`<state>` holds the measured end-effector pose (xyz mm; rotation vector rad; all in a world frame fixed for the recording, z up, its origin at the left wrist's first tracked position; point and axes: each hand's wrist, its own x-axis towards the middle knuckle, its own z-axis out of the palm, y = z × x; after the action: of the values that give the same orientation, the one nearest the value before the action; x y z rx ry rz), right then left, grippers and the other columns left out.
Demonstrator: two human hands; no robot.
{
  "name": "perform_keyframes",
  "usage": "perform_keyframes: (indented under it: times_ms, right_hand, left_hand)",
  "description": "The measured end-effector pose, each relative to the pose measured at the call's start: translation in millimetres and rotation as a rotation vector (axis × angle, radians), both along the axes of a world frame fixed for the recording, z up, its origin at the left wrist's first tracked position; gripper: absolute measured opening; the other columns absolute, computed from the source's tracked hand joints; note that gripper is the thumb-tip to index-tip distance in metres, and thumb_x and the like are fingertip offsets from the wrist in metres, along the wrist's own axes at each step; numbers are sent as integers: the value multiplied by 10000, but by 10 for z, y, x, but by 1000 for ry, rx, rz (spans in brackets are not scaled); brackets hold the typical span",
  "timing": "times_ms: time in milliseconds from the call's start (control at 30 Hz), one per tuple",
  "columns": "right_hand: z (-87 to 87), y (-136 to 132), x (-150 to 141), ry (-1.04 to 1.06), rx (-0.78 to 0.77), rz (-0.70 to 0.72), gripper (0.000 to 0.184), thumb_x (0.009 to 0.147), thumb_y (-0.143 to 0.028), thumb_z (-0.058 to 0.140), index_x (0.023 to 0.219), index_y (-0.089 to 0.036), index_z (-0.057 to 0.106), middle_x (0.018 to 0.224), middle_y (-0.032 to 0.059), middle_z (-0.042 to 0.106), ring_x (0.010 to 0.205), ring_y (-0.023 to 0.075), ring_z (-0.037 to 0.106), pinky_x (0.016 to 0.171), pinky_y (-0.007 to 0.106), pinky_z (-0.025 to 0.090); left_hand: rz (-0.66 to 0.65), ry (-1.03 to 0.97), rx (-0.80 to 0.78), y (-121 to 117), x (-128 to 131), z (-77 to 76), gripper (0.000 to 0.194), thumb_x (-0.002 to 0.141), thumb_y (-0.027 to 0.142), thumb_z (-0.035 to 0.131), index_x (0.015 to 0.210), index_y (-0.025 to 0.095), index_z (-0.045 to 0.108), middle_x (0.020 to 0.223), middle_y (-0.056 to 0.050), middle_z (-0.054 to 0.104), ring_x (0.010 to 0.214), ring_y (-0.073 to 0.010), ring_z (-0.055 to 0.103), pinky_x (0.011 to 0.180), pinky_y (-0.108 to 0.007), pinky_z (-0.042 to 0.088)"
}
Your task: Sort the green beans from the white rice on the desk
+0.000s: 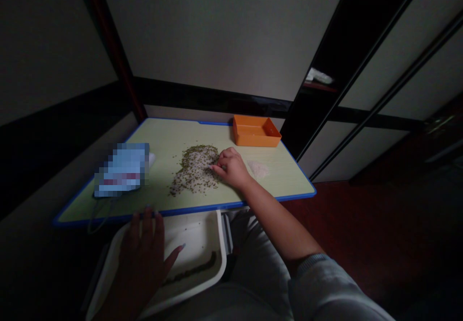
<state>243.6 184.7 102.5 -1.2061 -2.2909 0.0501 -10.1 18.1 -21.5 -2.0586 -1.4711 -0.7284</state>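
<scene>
A spread pile of small green beans mixed with pale grains [197, 167] lies mid-table. At its right edge is my right hand [231, 167], thumb and fingers pinched together near the surface; whatever they hold is too small to make out. To the right of this hand sits a small heap of pale grains [258, 168]. My left hand [144, 248] is over the white basin [220, 244] below the table's front edge. Its fingers are stretched out and apart, with nothing in them. Dark bean-like bits [197, 269] lie along the basin's near side and right corner.
An orange box [257, 138] stands at the table's back right corner. On the left is a blurred blue-and-white package [125, 169], with a thin cord [94, 215] hanging over the blue-edged table [159, 138]. Cabinet panels [217, 32] rise close behind.
</scene>
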Motion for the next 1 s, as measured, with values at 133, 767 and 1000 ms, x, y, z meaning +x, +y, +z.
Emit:
perform_keyframes:
  times_ms: [133,767,1000]
  right_hand:
    - [-6,18,6,33,21,5,277,965,-342,674,752,-179,740,871,75,656,942,225,524,875,346,409]
    - [24,12,6,-49,40,-107,285,1018,-407,586,917,-226,782,1105,100,624,1102,261,473,905,368,345]
    - [-4,37,-35,-70,41,-56,288,1019,-421,581,943,-230,782,1106,100,636,1099,256,480,909,365,348]
  left_hand:
    - [-5,3,9,7,-6,-2,892,925,566,407,1572,29,112,1673,-321,168,1592,-448,101,1191,-687,372]
    - [-4,-6,0,-13,12,20,883,922,546,430,1572,32,126,1670,-313,190,1591,-447,120,1188,-680,380]
    - [-6,-24,-9,-11,3,2,881,922,549,434,1583,71,102,1676,-299,195,1595,-430,112,1201,-683,364]
